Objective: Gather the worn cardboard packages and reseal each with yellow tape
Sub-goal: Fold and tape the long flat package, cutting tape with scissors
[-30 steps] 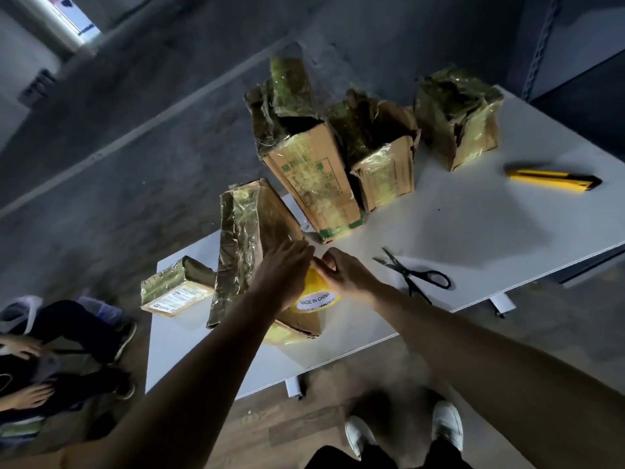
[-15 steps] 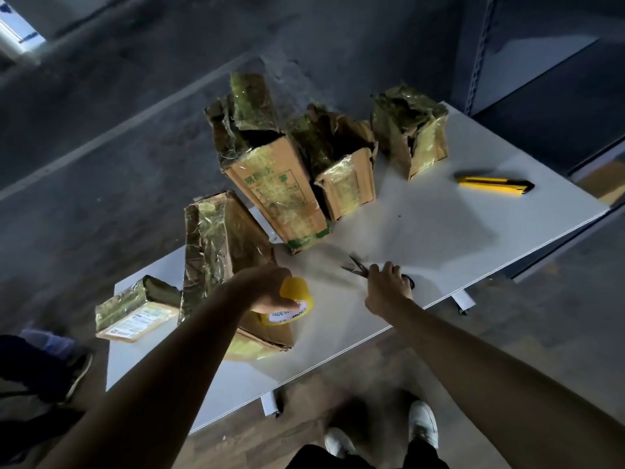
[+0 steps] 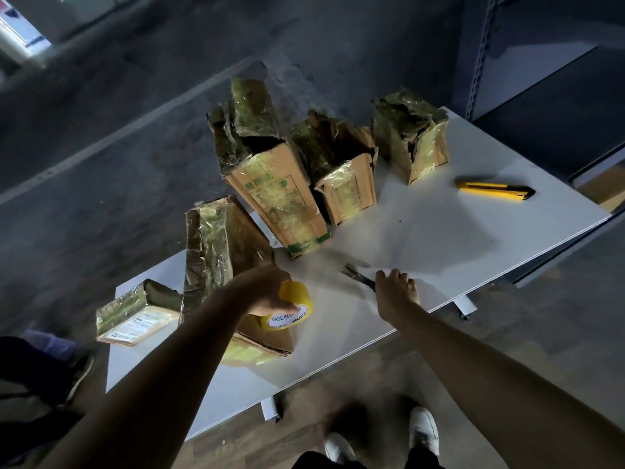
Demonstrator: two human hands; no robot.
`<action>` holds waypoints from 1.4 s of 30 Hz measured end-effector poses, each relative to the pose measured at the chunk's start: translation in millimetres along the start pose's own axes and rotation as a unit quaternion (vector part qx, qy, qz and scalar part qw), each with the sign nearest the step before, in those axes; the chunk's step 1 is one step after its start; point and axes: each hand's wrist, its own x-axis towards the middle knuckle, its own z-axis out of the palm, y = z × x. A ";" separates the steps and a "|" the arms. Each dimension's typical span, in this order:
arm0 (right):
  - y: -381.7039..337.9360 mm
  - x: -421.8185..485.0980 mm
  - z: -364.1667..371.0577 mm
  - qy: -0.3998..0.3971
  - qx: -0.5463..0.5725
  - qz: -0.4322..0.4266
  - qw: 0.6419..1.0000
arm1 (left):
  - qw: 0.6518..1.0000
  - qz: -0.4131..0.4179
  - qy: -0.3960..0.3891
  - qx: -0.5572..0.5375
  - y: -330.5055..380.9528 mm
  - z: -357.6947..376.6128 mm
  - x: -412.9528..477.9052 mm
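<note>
Packages are gathered on the white table, five being counted: a flat one at the near left, a tall one just beside it under the left arm, a tall open box and a shorter box touching each other further back, and a crumpled one standing apart at the far right. A change from a second ago is seen: the right hand, which was then at the tape roll together with the left hand, has been taken off it and brought down over the scissors, a short way right of the roll. The roll is now held by the left hand alone, the fingers curled over its top, against the near lower end of the tall package. The right hand is curled over the scissor handles, but whether they are actually gripped cannot be told, since the handles are hidden and the blades are blurred. It is judged that a length of tape has been laid on this package and is about to be cut, so the resealing of it is near its end. One roll, one pair of scissors and one yellow knife, lying untouched at the far right, are counted. At least two of the far boxes are still seen with torn, open tops.
</note>
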 end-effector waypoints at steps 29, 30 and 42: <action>-53.7 -63.8 -66.1 -0.204 0.589 -0.109 0.775 | 0.994 0.033 -0.062 -0.078 -22.1 -39.7 -11.5; -58.9 -70.3 -67.3 -0.211 0.588 -0.116 0.772 | 0.995 0.034 -0.056 -0.074 -23.4 -39.1 -11.1; -81.0 -138.0 -81.4 -0.250 0.630 -0.118 0.726 | 0.992 0.062 -0.002 -0.112 -42.8 -28.4 3.0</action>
